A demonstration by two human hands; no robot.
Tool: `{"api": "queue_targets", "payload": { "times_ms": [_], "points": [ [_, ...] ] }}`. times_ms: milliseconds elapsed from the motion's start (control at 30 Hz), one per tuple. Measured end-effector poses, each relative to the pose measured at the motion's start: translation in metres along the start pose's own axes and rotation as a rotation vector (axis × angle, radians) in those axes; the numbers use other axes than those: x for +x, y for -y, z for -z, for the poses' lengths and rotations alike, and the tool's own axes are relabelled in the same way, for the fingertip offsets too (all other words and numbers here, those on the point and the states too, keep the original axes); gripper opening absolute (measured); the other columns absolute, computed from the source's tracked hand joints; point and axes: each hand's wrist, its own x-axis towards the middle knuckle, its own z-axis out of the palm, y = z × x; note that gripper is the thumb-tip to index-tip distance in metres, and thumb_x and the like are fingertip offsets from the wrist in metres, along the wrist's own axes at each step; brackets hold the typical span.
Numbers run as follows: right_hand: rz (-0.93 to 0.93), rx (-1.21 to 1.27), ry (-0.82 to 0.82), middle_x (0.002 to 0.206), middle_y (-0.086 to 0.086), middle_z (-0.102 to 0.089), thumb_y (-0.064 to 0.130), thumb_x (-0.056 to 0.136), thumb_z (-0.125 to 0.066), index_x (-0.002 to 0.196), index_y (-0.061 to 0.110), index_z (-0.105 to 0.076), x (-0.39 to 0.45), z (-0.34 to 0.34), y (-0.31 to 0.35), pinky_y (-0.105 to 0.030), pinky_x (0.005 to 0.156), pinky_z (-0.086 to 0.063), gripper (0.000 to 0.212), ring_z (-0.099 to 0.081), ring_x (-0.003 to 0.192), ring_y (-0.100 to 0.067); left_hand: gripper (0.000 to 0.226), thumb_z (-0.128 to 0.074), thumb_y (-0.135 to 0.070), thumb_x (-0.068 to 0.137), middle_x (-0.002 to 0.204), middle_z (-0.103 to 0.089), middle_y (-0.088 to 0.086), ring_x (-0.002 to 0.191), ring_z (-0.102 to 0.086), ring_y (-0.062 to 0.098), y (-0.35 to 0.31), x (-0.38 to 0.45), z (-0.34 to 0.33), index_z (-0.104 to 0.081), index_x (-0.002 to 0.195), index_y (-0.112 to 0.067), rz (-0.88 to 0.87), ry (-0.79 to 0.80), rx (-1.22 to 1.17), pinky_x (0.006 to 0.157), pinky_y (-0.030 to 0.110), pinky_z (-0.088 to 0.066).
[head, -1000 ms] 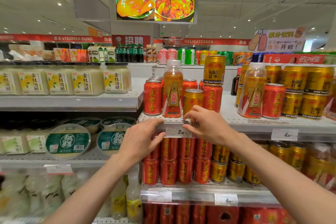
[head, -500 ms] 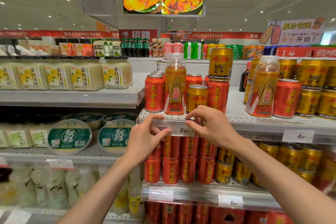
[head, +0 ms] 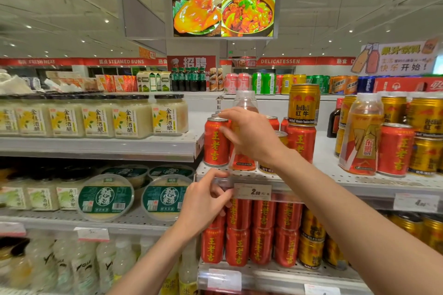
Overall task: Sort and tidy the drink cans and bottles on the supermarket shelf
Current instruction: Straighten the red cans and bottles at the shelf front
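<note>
Right hand (head: 251, 136) curled around orange bottle (head: 243, 158), left hand (head: 206, 201) pinching shelf edge (head: 359, 184) beside price tag (head: 253, 191)

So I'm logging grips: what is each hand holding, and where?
Right hand is around the orange bottle at mid-body; full closure unclear. Left hand pinches the shelf-edge strip.

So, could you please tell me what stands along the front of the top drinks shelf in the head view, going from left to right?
Red can → orange bottle behind the right hand → red can with a gold can on top → second orange bottle → another red can → gold cans.
</note>
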Motion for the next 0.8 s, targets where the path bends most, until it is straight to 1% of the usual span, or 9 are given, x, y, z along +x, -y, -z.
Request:
{"api": "queue_targets", "payload": {
  "times_ms": [67,133,200,267,333,500,567,633,800],
  "points": [
    [-0.043,-0.056,0.104,0.137,0.000,-0.064,0.032,0.096,-0.066,0.140,0.021,-0.057,0.010,-0.006,0.005,-0.047,0.099,-0.054,0.047,-0.064,0.119,-0.022,0.029,-0.078,-0.026,0.089,0.064,-0.076,-0.008,0.052,-0.071,0.004,0.000,0.000,0.000,-0.060,0.111,-0.031,-0.012,-0.003,0.006,0.074,0.035,-0.062],
    [-0.060,-0.105,0.201,0.139,-0.002,-0.062,0.031,0.093,-0.069,0.144,0.021,-0.050,0.012,-0.013,0.006,-0.048,0.097,-0.055,0.055,-0.064,0.118,-0.025,0.031,-0.077,-0.026,0.090,0.064,-0.076,-0.009,0.052,-0.070,0.003,0.000,0.000,0.000,-0.056,0.108,-0.040,-0.029,-0.003,0.011,0.074,0.033,-0.062],
    [-0.054,-0.154,0.261,0.147,-0.003,-0.055,0.031,0.091,-0.072,0.150,0.021,-0.039,0.009,-0.019,0.005,-0.049,0.097,-0.054,0.069,-0.062,0.122,-0.028,0.035,-0.076,-0.026,0.090,0.063,-0.075,-0.010,0.054,-0.070,0.002,0.001,0.000,0.000,-0.052,0.105,-0.046,-0.040,-0.005,0.027,0.075,0.032,-0.061],
    [-0.037,-0.190,0.280,0.153,-0.005,-0.047,0.032,0.089,-0.074,0.154,0.020,-0.030,0.006,-0.023,0.002,-0.050,0.097,-0.053,0.079,-0.060,0.123,-0.030,0.033,-0.076,-0.026,0.089,0.062,-0.075,-0.011,0.054,-0.070,0.001,0.004,0.001,0.000,-0.055,0.107,-0.042,-0.045,-0.016,0.030,0.076,0.033,-0.061],
    [-0.018,-0.215,0.279,0.154,-0.005,-0.046,0.033,0.087,-0.076,0.155,0.021,-0.028,0.006,-0.023,-0.001,-0.048,0.095,-0.054,0.084,-0.061,0.121,-0.031,0.031,-0.077,-0.027,0.088,0.063,-0.075,-0.010,0.055,-0.070,0.001,0.007,0.001,-0.001,-0.057,0.110,-0.037,-0.046,-0.025,0.019,0.076,0.035,-0.061],
    [-0.013,-0.203,0.296,0.153,-0.004,-0.047,0.034,0.085,-0.078,0.155,0.023,-0.030,0.007,-0.022,-0.002,-0.050,0.098,-0.053,0.085,-0.059,0.125,-0.029,0.030,-0.076,-0.035,0.087,0.064,-0.075,-0.011,0.056,-0.070,0.000,0.012,0.002,-0.003,-0.059,0.112,-0.036,-0.059,-0.035,0.005,0.072,0.038,-0.062],
    [-0.013,-0.209,0.292,0.153,-0.002,-0.048,0.035,0.086,-0.077,0.155,0.024,-0.030,0.007,-0.023,-0.002,-0.050,0.097,-0.054,0.084,-0.060,0.124,-0.029,0.030,-0.076,-0.036,0.087,0.064,-0.074,-0.012,0.056,-0.070,-0.001,0.013,0.002,-0.003,-0.057,0.112,-0.039,-0.064,-0.034,0.008,0.071,0.039,-0.063],
    [-0.014,-0.225,0.275,0.153,-0.001,-0.048,0.036,0.087,-0.076,0.155,0.025,-0.030,0.006,-0.024,-0.002,-0.049,0.094,-0.055,0.083,-0.062,0.121,-0.029,0.030,-0.076,-0.035,0.088,0.064,-0.074,-0.013,0.055,-0.069,-0.001,0.013,0.002,-0.003,-0.058,0.112,-0.037,-0.063,-0.031,0.014,0.070,0.039,-0.062],
    [-0.010,-0.199,0.228,0.157,0.003,-0.043,0.037,0.091,-0.072,0.155,0.026,-0.029,-0.001,-0.022,0.001,-0.046,0.092,-0.055,0.078,-0.062,0.121,-0.028,0.029,-0.077,-0.031,0.088,0.061,-0.074,-0.012,0.053,-0.069,0.001,0.009,0.001,-0.003,-0.060,0.111,-0.032,-0.053,-0.042,0.026,0.074,0.038,-0.062]
  ]
}}
